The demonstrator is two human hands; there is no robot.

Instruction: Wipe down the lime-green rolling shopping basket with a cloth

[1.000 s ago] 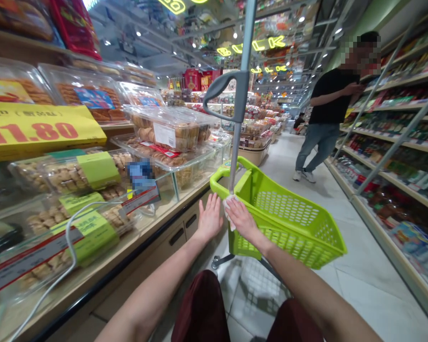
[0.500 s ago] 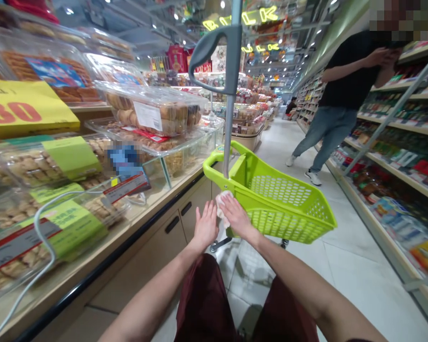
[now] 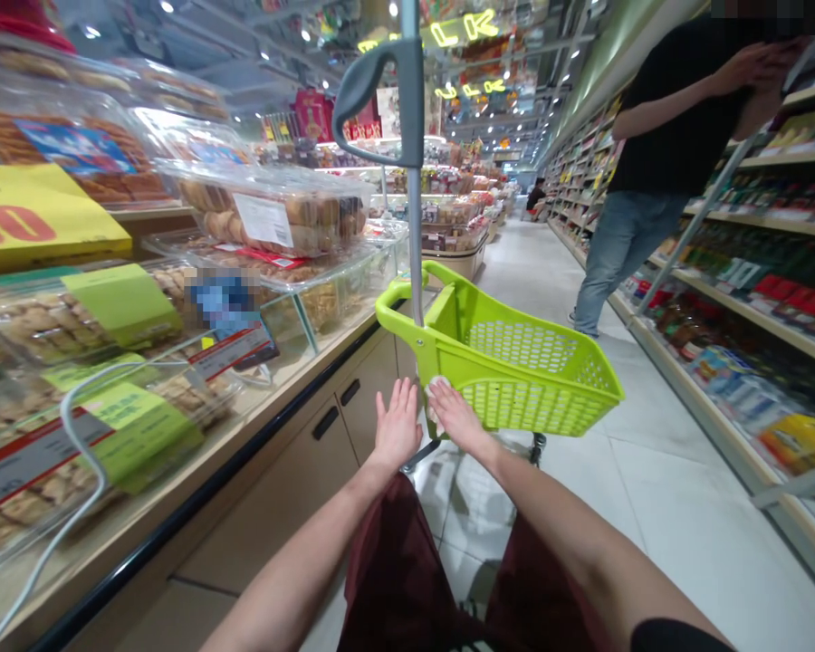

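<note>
A bright green shopping cart (image 3: 530,409) with perforated basket sides stands ahead of me, with a grey pole and grey loop handle (image 3: 411,109) rising from its near end. My right hand (image 3: 458,418) presses a crumpled white wipe (image 3: 438,388) against the lower near corner of the cart. Just left of it, my left hand (image 3: 398,424) is stretched out with fingers apart and holds nothing. Whether its fingertips touch the cart is hard to tell.
On the left runs a counter with clear boxes of baked snacks (image 3: 264,213), price signs and a white cable (image 3: 74,426). Stocked shelves (image 3: 774,299) line the right side. A person in black (image 3: 672,136) stands in the aisle by them.
The wipe and my right hand have moved lower on the cart's near end. My view has shifted slightly, and the person at right has stepped closer to the shelves.
</note>
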